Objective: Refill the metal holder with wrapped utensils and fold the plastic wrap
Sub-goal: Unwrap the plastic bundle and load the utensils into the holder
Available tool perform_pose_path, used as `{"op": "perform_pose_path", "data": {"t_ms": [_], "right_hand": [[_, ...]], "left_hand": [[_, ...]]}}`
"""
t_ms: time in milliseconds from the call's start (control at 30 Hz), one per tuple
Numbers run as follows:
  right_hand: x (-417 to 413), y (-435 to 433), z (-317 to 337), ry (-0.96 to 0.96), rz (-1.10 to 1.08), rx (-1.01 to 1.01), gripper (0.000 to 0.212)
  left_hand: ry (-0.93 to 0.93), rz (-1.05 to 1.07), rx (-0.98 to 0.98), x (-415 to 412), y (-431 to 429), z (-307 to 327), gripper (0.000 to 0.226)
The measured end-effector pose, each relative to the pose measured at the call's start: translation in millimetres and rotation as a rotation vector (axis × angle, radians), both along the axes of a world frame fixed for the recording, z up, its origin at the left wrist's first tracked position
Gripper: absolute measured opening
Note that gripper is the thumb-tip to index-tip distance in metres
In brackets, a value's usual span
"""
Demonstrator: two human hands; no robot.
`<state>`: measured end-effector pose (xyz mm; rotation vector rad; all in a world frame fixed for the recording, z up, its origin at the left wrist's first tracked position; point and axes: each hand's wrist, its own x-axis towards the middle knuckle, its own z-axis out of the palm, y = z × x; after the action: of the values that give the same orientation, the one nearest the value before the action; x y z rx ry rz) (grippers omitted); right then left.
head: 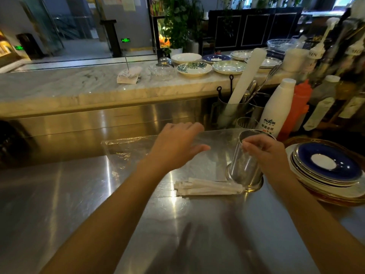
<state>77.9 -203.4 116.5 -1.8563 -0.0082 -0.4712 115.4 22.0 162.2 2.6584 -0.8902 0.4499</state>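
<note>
A shiny metal holder [242, 167] stands on the steel counter right of centre, and it looks empty. My right hand [266, 153] is curled around its upper rim and right side. A small bundle of paper-wrapped utensils [209, 187] lies flat on the counter, touching the holder's base on its left. A clear sheet of plastic wrap [126, 153] is spread over the counter behind and under them. My left hand [175, 147] hovers open over the sheet, fingers spread and slightly blurred.
A stack of blue and white plates [325, 171] sits right of the holder. Behind it stand a white bottle [276, 109], an orange bottle [298, 107] and a utensil container with a white roll [246, 76]. Patterned plates [194, 68] line the raised marble ledge.
</note>
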Motion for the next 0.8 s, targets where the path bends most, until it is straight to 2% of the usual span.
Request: {"op": "perform_pose_path", "data": {"t_ms": [100, 233, 533, 800], "right_hand": [[-3.3, -0.4, 3.7, 0.006, 0.002, -0.006, 0.016], [-10.9, -2.9, 8.5, 0.015, 0.009, -0.011, 0.012], [-30.2, -19.5, -8.4, 0.02, 0.01, 0.141, 0.006], [-46.4, -37.8, -32.8, 0.049, -0.054, 0.227, 0.011]], "left_hand": [[0.017, -0.047, 0.038, 2.2, -23.3, 2.0, 0.044], [0.007, -0.087, 0.064, 5.3, -36.6, 6.5, 0.021], [-0.026, -0.123, 0.004, 12.4, -47.7, 47.9, 0.016], [-0.016, -0.148, -0.113, 16.9, -60.6, 95.2, 0.007]]}}
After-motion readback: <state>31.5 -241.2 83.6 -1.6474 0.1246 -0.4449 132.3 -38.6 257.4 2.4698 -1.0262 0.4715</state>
